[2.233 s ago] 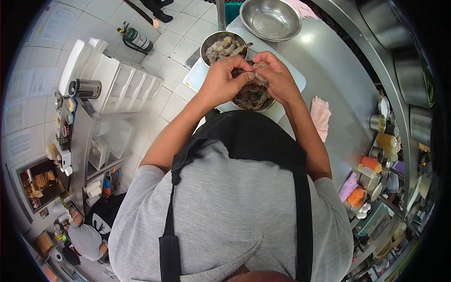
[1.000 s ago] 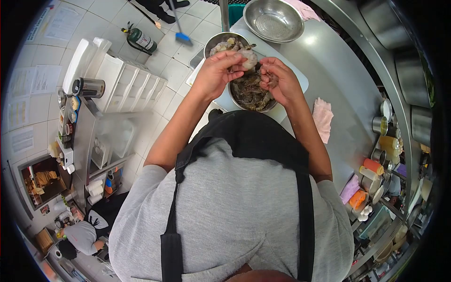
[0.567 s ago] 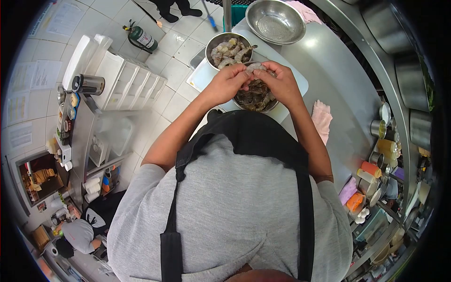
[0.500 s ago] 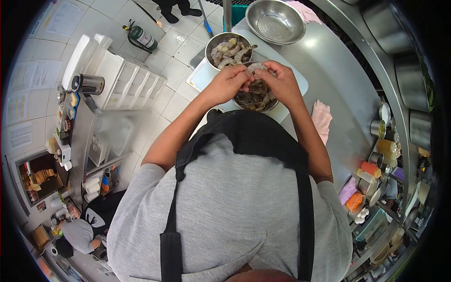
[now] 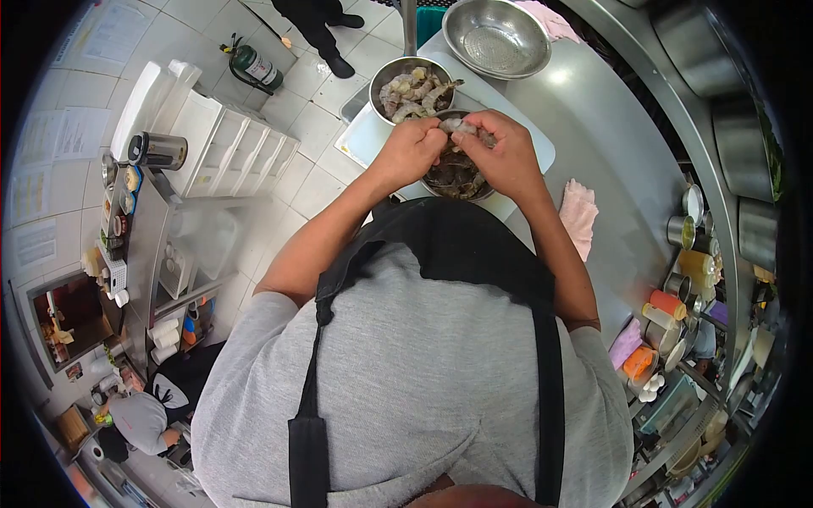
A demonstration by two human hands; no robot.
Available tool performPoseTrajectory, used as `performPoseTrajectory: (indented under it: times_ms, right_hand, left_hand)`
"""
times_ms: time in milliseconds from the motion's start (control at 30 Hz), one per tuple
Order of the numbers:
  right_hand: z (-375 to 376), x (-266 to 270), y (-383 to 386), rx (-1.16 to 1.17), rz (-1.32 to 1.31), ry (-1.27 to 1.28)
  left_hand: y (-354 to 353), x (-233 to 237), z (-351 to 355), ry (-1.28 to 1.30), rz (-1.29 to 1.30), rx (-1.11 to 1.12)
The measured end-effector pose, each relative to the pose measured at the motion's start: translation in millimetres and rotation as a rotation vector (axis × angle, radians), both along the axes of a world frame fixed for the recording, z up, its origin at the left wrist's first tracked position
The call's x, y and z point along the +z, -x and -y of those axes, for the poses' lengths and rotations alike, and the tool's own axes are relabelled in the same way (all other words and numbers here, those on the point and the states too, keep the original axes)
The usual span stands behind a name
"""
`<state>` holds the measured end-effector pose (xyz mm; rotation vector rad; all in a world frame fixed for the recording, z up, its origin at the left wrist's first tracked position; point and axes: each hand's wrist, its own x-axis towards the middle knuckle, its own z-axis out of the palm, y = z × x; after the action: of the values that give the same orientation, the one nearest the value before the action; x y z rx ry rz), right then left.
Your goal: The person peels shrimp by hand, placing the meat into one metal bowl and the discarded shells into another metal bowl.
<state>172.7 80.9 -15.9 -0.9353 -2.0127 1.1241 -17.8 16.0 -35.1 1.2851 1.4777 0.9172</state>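
A greyish raw shrimp (image 5: 457, 126) is pinched between the fingertips of both hands. My left hand (image 5: 410, 154) is closed on one end of it, and my right hand (image 5: 506, 154) grips the other side. Directly beneath them, a round metal bowl holds dark, unpeeled-looking shrimp (image 5: 453, 179); my hands cover part of it. Just beyond my left hand stands a metal pan (image 5: 375, 103) with several paler shrimp (image 5: 415, 91) in it. Both containers rest on a white cutting board (image 5: 535, 146).
A metal colander (image 5: 497, 38) sits at the back of the steel counter (image 5: 622, 169). To the right lies a pink cloth (image 5: 579, 218). Jars and containers line the right shelf. A person's legs (image 5: 318, 34) show at the top; another person (image 5: 140, 422) is at lower left.
My hands have shifted slightly, with the right wrist turned more over the shrimp. At the top, the other person's legs have come further into view.
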Motion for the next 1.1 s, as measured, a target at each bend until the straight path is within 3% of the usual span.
performPoseTrajectory:
  times_ms: [267,367,433,500,600,633,700,733,767,833,867,933,1000,1067,1100]
  right_hand:
    - [-10,7,14,0.003,0.020,-0.067]
    - [-30,10,27,0.004,0.003,0.039]
    - [-43,13,42,0.026,0.191,0.090]
    - [-46,5,54,0.005,0.213,-0.059]
    - [-39,3,73,0.099,0.212,0.078]
    - [-34,2,79,0.112,0.216,0.079]
    - [-21,-3,90,0.295,0.130,0.083]
    - [-8,36,88,0.332,0.320,-0.004]
    - [-7,32,88,0.338,0.323,-0.001]
    - [-12,26,80,0.297,0.294,-0.256]
    - [-17,27,72,0.301,0.299,-0.256]
    - [-23,40,52,0.246,0.277,0.040]
    - [-32,34,32,0.197,0.277,0.076]
    - [-38,28,16,0.124,0.280,0.147]
    - [-39,27,12,0.120,0.278,0.143]
  left_hand:
    - [20,-16,4,-0.021,0.052,0.117]
    - [44,-35,7,-0.040,0.080,0.164]
    - [52,-37,11,0.052,0.288,0.250]
    - [57,-38,13,0.091,0.324,0.229]
    - [50,-24,13,0.293,0.766,0.363]
    - [48,-26,13,0.291,0.772,0.376]
    - [44,-29,13,0.398,1.281,0.449]
    - [49,-41,12,0.425,1.394,0.392]
    - [51,-53,14,0.425,1.397,0.398]
    - [52,-55,14,0.436,1.569,0.456]
    - [58,-56,14,0.435,1.576,0.458]
    - [81,-49,13,0.296,1.546,0.511]
    - [112,-35,3,0.063,1.344,0.553]
    - [127,-6,-6,-0.175,1.074,0.757]
    - [135,-8,-11,-0.178,1.075,0.751]
